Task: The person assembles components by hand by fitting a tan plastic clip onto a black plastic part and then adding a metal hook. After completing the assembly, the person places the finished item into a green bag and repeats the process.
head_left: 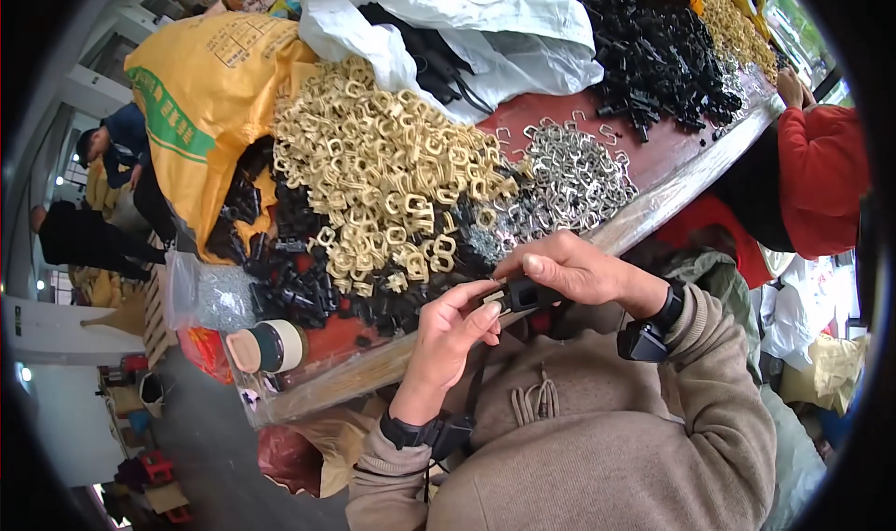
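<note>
Close in front of my body, at the table's near edge, both hands meet on one small black plastic part (527,296) with a beige piece at its left end. My left hand (446,333) pinches that left end between thumb and fingers. Over the other end curls my right hand (583,272), its thumb and fingers closed on the same part. Just beyond the hands lie a heap of beige plastic loop pieces (369,162) and a heap of silvery U-shaped metal shackles (577,178). Loose black plastic parts (297,293) spread below the beige heap.
A yellow woven sack (210,92) and a white sack (551,36) stand along the far side. More black parts (653,50) are piled at the far right. A round tub (282,346) sits at the left corner. A person in red sleeves (821,176) works at the right.
</note>
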### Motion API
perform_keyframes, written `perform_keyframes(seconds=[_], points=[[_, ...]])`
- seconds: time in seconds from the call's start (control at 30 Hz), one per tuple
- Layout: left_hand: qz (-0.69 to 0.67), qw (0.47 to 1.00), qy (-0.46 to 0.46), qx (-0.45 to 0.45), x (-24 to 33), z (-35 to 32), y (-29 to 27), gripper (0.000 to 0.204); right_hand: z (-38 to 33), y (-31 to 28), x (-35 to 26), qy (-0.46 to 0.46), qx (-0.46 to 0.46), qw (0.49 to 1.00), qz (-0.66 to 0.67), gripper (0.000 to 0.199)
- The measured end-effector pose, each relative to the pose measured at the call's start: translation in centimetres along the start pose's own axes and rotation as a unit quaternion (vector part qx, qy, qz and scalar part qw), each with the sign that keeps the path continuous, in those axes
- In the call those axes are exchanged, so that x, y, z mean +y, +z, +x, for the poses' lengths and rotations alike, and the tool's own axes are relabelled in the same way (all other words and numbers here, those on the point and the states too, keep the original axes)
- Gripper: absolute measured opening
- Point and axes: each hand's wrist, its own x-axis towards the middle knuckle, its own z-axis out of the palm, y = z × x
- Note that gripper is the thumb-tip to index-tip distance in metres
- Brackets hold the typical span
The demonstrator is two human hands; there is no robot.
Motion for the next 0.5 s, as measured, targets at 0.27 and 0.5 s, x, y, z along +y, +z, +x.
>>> perform_keyframes(seconds=[0.27, 0.5], points=[[0.120, 0.993, 0.009, -0.007, -0.1, -0.5, 0.5, 0.033, -0.4, 1.3, -1.1, -0.065, 0.011, 0.990, -0.124, 0.047], [0.183, 0.982, -0.002, -0.050, -0.1, -0.5, 0.0, 0.031, -0.3, 1.3, -1.4, -0.044, -0.016, 0.992, -0.119, 0.047]])
